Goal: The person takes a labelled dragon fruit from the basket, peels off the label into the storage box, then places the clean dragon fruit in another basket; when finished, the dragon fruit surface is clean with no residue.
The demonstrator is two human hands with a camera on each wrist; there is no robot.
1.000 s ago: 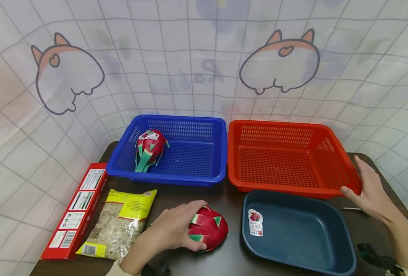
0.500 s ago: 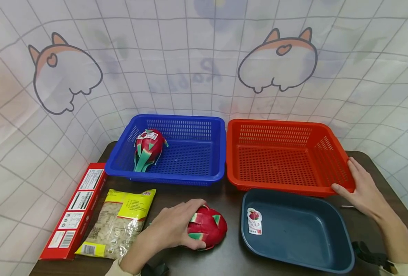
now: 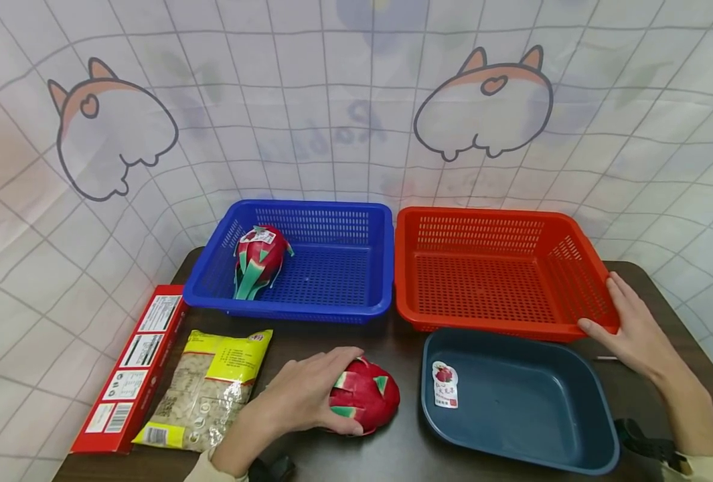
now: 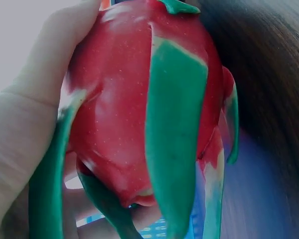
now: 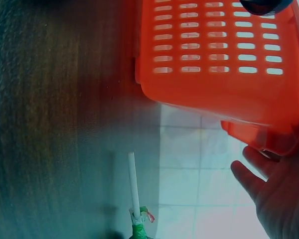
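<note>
My left hand [image 3: 308, 395] grips a red dragon fruit [image 3: 368, 395] with green scales on the dark table, thumb on its near side and fingers over its far side. In the left wrist view the dragon fruit [image 4: 124, 94] fills the middle, its long green leaves hanging past the palm. At the far right, my right hand [image 3: 639, 328] presses on the right end of a red plastic basket [image 3: 489, 328], thumb at the near corner. The right wrist view shows the basket's slotted wall [image 5: 214, 89], with my right hand's fingers [image 5: 251, 179] stretched out beside the rim.
A blue basket [image 3: 308, 311] holding another dragon fruit [image 3: 262, 258] stands left of the red one. In front of the red basket lies a dark blue tub [image 3: 519, 415] with a sticker. A yellow-ended bag [image 3: 211, 388] and a red box [image 3: 130, 368] lie at left. A white stick [image 5: 133, 184] is near my right hand.
My right hand and the right end of the red basket have shifted a little to the left, mostly in the first half second. My left hand stays on the dragon fruit.
</note>
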